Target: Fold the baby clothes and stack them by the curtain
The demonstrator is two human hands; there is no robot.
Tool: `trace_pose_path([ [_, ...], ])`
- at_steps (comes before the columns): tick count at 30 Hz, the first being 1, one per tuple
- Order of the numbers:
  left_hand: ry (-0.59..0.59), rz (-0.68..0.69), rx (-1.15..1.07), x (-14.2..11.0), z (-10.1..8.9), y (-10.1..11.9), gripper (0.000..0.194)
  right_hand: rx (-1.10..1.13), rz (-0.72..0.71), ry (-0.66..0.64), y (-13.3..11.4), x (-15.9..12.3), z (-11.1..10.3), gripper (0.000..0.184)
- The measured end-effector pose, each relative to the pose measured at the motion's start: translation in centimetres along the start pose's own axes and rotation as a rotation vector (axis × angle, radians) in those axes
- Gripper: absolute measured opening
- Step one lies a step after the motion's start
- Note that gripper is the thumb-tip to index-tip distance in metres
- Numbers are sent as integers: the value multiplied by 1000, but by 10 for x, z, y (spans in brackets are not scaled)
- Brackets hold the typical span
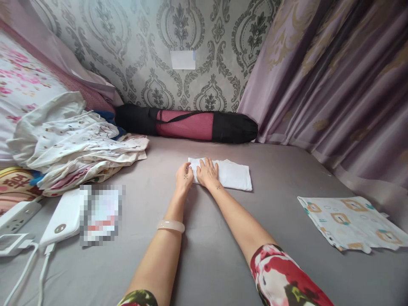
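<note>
Evidently the right hand [208,172] serves as a weight: it lies flat, fingers spread, across the left part of a folded white cloth [236,175], pressing on it without gripping. The left hand [184,177] is curled at the cloth's left end, thumb towards the fabric, as if steadying or pinching that edge; whether any cloth sits between its fingers cannot be told, since the hand hides the contact. The cloth lies around the middle of the grey surface [143,263], nearer the far edge than the near one, probably because both arms reach it comfortably there, with bare room all round.

Along the far edge, a long black-and-pink bag [188,127] lies against the wall, perhaps to be out of the way. A heap of garments [70,140] fills the far left corner, while a patterned cloth [344,219] lies flat towards the right edge, apart from the heap, as though set aside.

Its right end runs to the border of the view. Towards the left edge, a white power bank [63,216] lies beside a pixelated item [102,216] that cannot be identified. The power strip [19,214] and cables are cut off, as is the surface's near edge. The heap's overlapping layers hide how many pieces it contains.
</note>
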State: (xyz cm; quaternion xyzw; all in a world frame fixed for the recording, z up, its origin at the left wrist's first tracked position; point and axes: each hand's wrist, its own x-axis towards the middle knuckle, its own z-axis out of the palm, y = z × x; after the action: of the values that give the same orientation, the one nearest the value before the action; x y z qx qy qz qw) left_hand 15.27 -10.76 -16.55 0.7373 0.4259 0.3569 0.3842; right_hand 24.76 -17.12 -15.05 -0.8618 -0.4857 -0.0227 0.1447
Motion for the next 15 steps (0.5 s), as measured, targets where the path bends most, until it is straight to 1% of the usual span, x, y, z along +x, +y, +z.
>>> trace_pose_path([
  [4,15,4,-17,1,-1,-1,32,-13,-4,4,-2,-3,8,54],
  [9,44,-3,-36,2,-1,-2,31,-17,23,-67,-3,1,3,54],
  [12,61,-5,-42,2,-2,-1,30,-7,50,-117,-13,6,-3,53],
  [15,124,-19,-36,2,-5,2,29,21,-24,-87,-29,8,-4,52],
])
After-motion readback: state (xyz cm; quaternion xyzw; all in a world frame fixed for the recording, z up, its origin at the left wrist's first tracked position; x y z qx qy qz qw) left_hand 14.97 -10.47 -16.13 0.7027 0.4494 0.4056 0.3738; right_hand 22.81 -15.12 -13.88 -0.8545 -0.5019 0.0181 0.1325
